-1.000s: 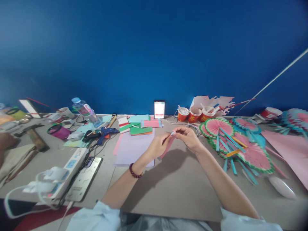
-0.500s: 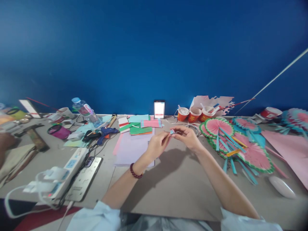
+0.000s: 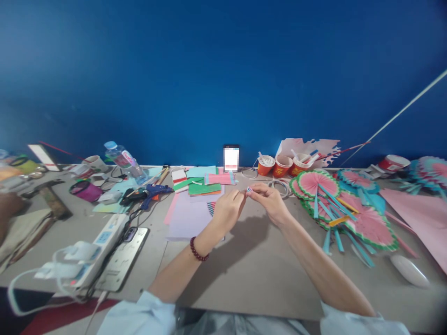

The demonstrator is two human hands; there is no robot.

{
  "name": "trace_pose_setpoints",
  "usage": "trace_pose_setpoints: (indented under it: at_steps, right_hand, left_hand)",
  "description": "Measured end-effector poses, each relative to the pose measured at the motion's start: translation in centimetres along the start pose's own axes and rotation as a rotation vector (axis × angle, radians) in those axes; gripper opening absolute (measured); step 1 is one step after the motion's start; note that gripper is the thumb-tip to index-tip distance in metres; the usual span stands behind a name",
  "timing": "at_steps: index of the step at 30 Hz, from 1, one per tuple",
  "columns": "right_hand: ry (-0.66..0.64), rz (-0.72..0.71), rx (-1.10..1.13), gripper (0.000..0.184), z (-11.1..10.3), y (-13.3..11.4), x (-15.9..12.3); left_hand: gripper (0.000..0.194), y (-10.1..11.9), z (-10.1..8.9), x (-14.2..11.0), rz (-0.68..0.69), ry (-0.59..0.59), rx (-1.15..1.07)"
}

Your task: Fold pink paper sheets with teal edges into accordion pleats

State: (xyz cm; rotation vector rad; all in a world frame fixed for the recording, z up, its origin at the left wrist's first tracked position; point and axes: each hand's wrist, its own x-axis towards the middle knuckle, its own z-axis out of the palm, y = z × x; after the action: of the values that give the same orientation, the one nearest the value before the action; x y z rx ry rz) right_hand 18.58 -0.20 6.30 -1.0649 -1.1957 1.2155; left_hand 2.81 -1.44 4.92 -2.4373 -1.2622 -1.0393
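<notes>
Both my hands are raised over the middle of the table, fingertips almost touching. My left hand [image 3: 228, 207] is closed, with a bead bracelet at the wrist. Between my hands shows the striped end of a small pleated paper strip [image 3: 249, 189], in pink, white and dark teal. My right hand [image 3: 270, 200] pinches this end between thumb and fingers. More striped pleats [image 3: 210, 208] stick out at the left side of my left hand; its fingers hide the part between. Below lie lilac paper sheets [image 3: 186, 218], and behind them a pink strip with blue edges [image 3: 219, 178].
Watermelon-patterned paper fans [image 3: 370, 223] and a white mouse-like object [image 3: 409, 271] lie to the right. Red paper cups [image 3: 282, 167] stand at the back. On the left are a power strip [image 3: 101, 251], a phone [image 3: 122, 260], a glue gun [image 3: 152, 193] and another person's hand [image 3: 9, 200].
My left hand has turned slightly, and striped pleats now show at its left side. My right hand has shifted a little; the striped end between my fingers is clearer.
</notes>
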Motion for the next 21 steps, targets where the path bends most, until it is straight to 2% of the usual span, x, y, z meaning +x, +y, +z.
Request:
trace_pose_setpoints:
  at_steps: [7,15,21]
  right_hand:
    - [-0.007,-0.011,0.076,0.022,0.4,-0.26,-0.28]
    - [0.051,-0.107,-0.02,0.02,0.57,0.09,-0.62]
    - [0.052,-0.091,-0.013,0.023,0.77,0.12,-0.79]
  left_hand:
    - [0.024,0.12,-0.02,0.09,-0.011,0.04,0.0]
    - [0.027,0.21,-0.25,-0.01,-0.013,0.042,-0.031]
    - [0.029,0.36,-0.43,0.14,-0.013,0.03,-0.037]
